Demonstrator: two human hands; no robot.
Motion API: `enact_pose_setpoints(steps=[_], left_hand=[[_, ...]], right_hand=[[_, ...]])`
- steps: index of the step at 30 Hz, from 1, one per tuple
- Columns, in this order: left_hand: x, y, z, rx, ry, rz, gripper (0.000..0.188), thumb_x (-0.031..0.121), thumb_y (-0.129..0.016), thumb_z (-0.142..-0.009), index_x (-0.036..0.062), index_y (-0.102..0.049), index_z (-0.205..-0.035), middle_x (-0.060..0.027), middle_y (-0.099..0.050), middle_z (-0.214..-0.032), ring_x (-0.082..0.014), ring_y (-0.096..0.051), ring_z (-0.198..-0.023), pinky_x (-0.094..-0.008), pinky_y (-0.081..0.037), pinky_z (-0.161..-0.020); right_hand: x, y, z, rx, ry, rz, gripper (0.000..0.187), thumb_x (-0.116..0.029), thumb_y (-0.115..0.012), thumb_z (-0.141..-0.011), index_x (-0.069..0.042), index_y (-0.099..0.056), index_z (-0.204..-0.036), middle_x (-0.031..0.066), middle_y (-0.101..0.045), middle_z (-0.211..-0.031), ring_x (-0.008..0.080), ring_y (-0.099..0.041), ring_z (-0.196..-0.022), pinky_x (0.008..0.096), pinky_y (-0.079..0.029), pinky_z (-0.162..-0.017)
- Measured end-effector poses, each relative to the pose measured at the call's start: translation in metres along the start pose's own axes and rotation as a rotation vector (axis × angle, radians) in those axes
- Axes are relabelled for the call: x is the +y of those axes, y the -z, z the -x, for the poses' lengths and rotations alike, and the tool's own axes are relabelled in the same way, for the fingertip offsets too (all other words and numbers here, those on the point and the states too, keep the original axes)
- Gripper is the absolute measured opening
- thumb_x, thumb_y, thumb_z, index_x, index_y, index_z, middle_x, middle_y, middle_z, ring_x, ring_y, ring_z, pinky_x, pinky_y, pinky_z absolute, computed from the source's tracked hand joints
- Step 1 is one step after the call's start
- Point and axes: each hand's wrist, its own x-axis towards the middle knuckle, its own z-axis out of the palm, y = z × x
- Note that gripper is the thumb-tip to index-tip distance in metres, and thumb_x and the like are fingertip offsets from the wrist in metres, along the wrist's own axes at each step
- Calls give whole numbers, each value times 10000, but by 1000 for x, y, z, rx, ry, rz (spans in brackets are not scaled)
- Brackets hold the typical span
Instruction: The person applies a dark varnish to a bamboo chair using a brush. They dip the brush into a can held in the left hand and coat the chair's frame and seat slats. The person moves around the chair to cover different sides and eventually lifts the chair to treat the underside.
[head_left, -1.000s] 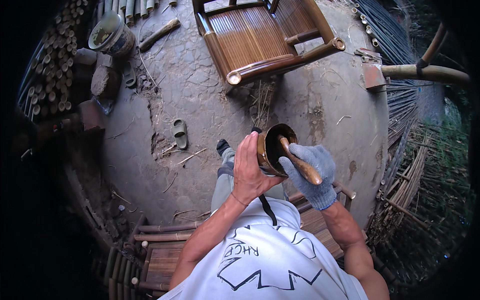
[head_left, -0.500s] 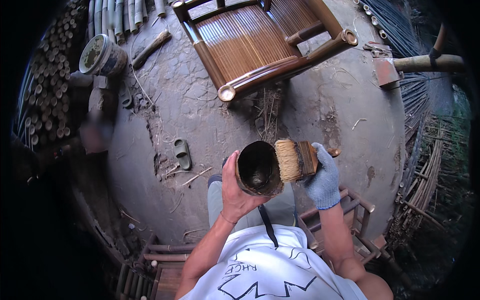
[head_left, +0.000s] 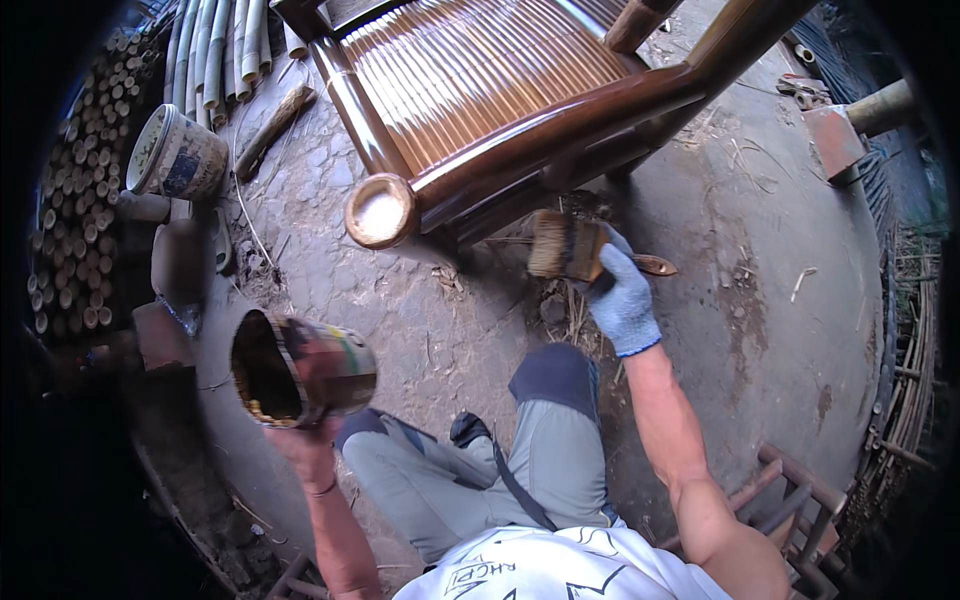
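My bare left hand (head_left: 305, 445) grips a tin can (head_left: 335, 365) from below, out to the left. The can is tilted, its dark mouth facing left, with some yellowish stuff inside the rim; motion blurs it a little. In a blue-grey knit glove, my right hand (head_left: 622, 300) is closed round a wide paintbrush (head_left: 580, 248) with pale, matted bristles pointing left and a wooden handle. Just beyond the brush stands a glossy brown bamboo chair (head_left: 560, 125) with a slatted seat. The bristles look apart from the chair's front rail.
A dirty white bucket (head_left: 180, 155) stands at the far left beside stacked bamboo poles (head_left: 85, 220). A short log (head_left: 272, 132) lies behind it. A brick block (head_left: 835, 143) is at the right, and a bamboo frame (head_left: 800, 510) stands behind my right elbow. Straw litters the cracked floor.
My left hand has carried the can left and tipped it. The brush in my right hand has moved forward, away from the can. The chair now appears closer as I lean in.
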Motion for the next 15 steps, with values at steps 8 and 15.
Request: enact_pose_setpoints(steps=[8,15], left_hand=[[-99,88,0,219,-153,-119,688,226,-777,-838,12,-437,-1396,-58,-539,-1278,-172,-519,-1154,-329,-397,-1011],[-104,105,20,207,-82,-74,654,155,-735,-879,25,-409,-1431,-71,-503,-1355,-182,-476,-1228,-341,-340,-1075]], right_hand=[[111,13,-75,-111,537,908,383,-175,-741,-877,-21,-645,-1214,100,-649,-1217,189,-605,-1141,320,-492,-988],[71,36,-79,-73,1216,1526,301,-83,-692,-852,-69,-687,-1152,120,-684,-1114,272,-645,-1027,363,-537,-895]])
